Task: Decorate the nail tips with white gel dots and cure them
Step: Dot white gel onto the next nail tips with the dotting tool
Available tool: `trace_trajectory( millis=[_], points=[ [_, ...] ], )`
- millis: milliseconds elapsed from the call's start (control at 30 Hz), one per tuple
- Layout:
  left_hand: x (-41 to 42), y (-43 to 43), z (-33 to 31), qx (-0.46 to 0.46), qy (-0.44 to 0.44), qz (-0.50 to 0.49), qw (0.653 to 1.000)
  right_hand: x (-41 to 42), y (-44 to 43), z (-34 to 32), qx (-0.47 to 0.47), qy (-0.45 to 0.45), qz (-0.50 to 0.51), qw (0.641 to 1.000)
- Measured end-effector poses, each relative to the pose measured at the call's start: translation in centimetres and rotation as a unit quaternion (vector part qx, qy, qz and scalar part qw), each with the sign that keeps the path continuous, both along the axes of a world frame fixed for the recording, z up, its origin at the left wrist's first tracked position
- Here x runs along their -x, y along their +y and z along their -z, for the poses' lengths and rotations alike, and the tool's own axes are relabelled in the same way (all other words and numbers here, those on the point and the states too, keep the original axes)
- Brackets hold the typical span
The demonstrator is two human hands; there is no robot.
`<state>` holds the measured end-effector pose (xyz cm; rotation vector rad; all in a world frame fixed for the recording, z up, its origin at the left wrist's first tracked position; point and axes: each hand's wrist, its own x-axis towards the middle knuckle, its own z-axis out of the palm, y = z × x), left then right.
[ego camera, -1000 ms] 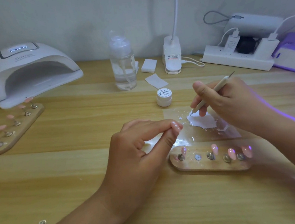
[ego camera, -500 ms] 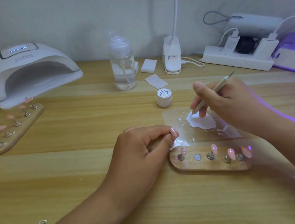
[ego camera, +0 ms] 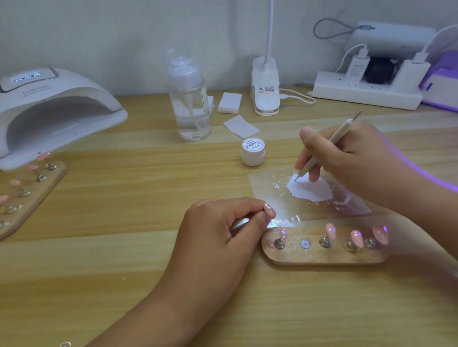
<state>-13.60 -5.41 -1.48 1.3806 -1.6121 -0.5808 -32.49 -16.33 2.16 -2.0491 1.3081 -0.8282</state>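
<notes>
Wooden tabletop (ego camera: pixel 119 266): right hand (ego camera: pixel 354 162) grips dotting tool (ego camera: pixel 328 148), point in white gel (ego camera: pixel 309 191); left hand (ego camera: pixel 217 238) pinches one nail tip (ego camera: pixel 269 210) beside holder (ego camera: pixel 324 259); loading step, next probably a steady dot onto that tip.

The wooden holder (ego camera: pixel 327 260) nearest the person is pale, smooth wood, set with shiny metal studs (ego camera: pixel 278 244) carrying glossy pink nail tips (ego camera: pixel 356 238). The table (ego camera: pixel 119 266) under the holder shows matt, light wood grain. Just behind the holder lies a clear, glossy plastic film (ego camera: pixel 264 181) smeared with flat white gel (ego camera: pixel 312 191), and a matt cream dotting tool (ego camera: pixel 328 148) with a metal tip. Further behind stands a smooth white plastic jar (ego camera: pixel 253 154); far left of the holder, a smooth white plastic curing lamp (ego camera: pixel 50 106)
</notes>
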Motion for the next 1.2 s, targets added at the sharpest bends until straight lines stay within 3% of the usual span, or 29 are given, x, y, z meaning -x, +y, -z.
trace_trajectory(
  millis=[800,933,1100,1200],
  points=[
    [0.0,0.1,-0.1,-0.007,0.004,-0.003,1.0,0.1,0.1,0.2,0.023,0.02,0.007,1.0],
    [0.1,0.3,-0.2,0.005,0.038,-0.008,0.999,-0.2,0.8,-0.4,0.075,-0.087,0.0,0.993],
    [0.3,0.5,-0.6,0.056,0.028,-0.021,0.998,-1.4,2.9,-1.8,0.115,-0.249,-0.066,0.959],
    [0.4,0.6,-0.8,0.091,0.033,-0.012,0.995,-2.1,4.4,-1.8,0.109,-0.277,-0.121,0.947]
  ],
)
